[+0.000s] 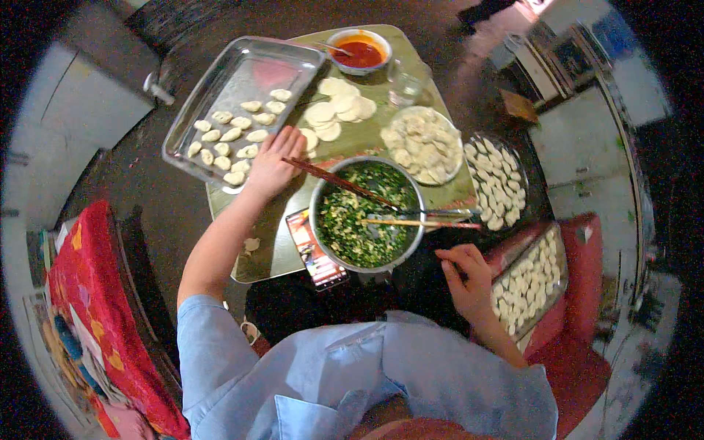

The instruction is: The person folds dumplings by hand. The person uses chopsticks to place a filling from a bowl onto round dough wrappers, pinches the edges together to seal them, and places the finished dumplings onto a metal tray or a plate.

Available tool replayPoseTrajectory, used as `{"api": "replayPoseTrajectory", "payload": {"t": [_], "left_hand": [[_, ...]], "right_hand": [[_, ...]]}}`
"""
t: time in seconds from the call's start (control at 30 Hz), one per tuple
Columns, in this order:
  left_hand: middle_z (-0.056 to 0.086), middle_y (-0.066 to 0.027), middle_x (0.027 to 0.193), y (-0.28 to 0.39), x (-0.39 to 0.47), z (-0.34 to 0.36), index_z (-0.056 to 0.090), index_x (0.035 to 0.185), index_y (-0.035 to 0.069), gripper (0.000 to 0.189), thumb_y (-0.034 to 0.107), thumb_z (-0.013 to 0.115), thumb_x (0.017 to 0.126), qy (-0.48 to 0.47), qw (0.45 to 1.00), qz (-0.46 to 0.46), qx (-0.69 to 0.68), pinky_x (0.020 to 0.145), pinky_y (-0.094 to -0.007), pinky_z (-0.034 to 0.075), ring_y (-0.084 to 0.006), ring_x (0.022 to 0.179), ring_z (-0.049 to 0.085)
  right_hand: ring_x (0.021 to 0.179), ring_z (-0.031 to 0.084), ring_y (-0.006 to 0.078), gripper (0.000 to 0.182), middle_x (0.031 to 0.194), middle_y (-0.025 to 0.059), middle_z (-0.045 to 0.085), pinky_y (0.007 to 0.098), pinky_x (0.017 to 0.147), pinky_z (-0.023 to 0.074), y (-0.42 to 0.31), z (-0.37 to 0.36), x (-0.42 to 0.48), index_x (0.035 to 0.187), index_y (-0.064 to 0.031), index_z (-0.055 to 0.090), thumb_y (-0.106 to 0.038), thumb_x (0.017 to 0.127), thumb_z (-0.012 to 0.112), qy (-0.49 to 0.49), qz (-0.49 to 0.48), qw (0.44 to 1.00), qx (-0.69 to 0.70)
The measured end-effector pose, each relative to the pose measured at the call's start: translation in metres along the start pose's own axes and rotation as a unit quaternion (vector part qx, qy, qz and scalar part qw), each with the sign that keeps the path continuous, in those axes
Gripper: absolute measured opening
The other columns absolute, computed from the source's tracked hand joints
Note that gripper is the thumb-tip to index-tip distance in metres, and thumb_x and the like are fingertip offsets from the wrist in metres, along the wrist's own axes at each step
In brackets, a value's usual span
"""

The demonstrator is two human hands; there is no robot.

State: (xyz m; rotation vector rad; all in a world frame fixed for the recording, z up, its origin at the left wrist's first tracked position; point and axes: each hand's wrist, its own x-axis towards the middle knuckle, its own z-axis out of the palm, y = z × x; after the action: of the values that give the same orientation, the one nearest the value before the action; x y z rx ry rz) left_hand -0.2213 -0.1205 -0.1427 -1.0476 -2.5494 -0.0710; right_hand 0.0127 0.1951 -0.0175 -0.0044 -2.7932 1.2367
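Note:
My left hand [278,159] lies back up with fingers extended over the near right rim of a metal tray [242,60]. Several filled dumplings [231,135] are spread inside that tray. Round dough wrappers [344,104] lie just right of my fingertips; what is under the palm is hidden. A metal bowl of chopped green filling [366,214] stands before me, with dark chopsticks [341,179] and a lighter pair [423,223] across it. Over my lap, near the bowl's lower right, my right hand [467,275] is loosely curled, thumb and forefinger apart, with nothing visible in it.
A phone [316,250] with a lit screen lies partly under the filling bowl. Behind stand a bowl of red sauce [360,52] and a clear glass [406,91]. Dumplings fill a round plate [422,144], another plate [498,184] and a tray [531,280] on a red chair [583,308].

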Motion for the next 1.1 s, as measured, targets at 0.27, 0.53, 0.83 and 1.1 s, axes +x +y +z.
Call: {"api": "replayPoseTrajectory", "payload": {"t": [0.27, 0.53, 0.83, 1.1], "left_hand": [[0.055, -0.0106, 0.089, -0.003, 0.023, 0.014, 0.05, 0.101, 0.006, 0.031, 0.021, 0.054, 0.074, -0.062, 0.997, -0.038, -0.003, 0.095, -0.0467, 0.028, -0.0263, 0.096, 0.051], [0.055, -0.0096, 0.09, -0.002, 0.032, 0.015, 0.05, 0.1, 0.006, 0.032, 0.025, 0.056, 0.075, -0.044, 0.999, -0.015, -0.018, 0.098, -0.0475, 0.024, -0.026, 0.098, 0.05], [0.056, -0.0101, 0.093, -0.014, 0.032, 0.02, 0.055, 0.093, 0.006, 0.023, 0.018, 0.057, 0.073, -0.019, 0.999, 0.014, -0.044, 0.1, -0.0467, 0.027, -0.0256, 0.097, 0.052], [0.056, -0.011, 0.091, -0.007, 0.025, 0.018, 0.055, 0.09, 0.005, 0.024, 0.011, 0.054, 0.067, -0.016, 0.995, 0.083, -0.045, 0.088, -0.0404, 0.042, -0.0269, 0.088, 0.055]], "right_hand": [[0.077, 0.056, 0.0237, 0.014, 0.082, 0.0092, 0.055, 0.0315, 0.066, 0.0469, 0.013, -0.012, -0.01, 0.09, -0.0075, 0.063, -0.006, 0.076, 0.059, 0.022, -0.048, 0.999, 0.013], [0.078, 0.055, 0.0248, 0.016, 0.083, 0.0094, 0.055, 0.0322, 0.067, 0.0465, 0.02, -0.007, -0.008, 0.092, -0.0088, 0.062, -0.007, 0.076, 0.059, -0.004, -0.026, 0.999, 0.027], [0.074, 0.054, 0.0229, 0.015, 0.08, 0.0096, 0.056, 0.0301, 0.065, 0.0448, 0.029, 0.002, -0.006, 0.089, -0.0055, 0.062, -0.001, 0.075, 0.059, 0.007, -0.068, 0.997, 0.046], [0.076, 0.055, 0.0251, 0.015, 0.082, 0.0088, 0.056, 0.0333, 0.067, 0.0457, 0.03, 0.006, -0.007, 0.089, -0.0086, 0.061, -0.005, 0.075, 0.06, -0.009, -0.059, 0.997, 0.055]]}}
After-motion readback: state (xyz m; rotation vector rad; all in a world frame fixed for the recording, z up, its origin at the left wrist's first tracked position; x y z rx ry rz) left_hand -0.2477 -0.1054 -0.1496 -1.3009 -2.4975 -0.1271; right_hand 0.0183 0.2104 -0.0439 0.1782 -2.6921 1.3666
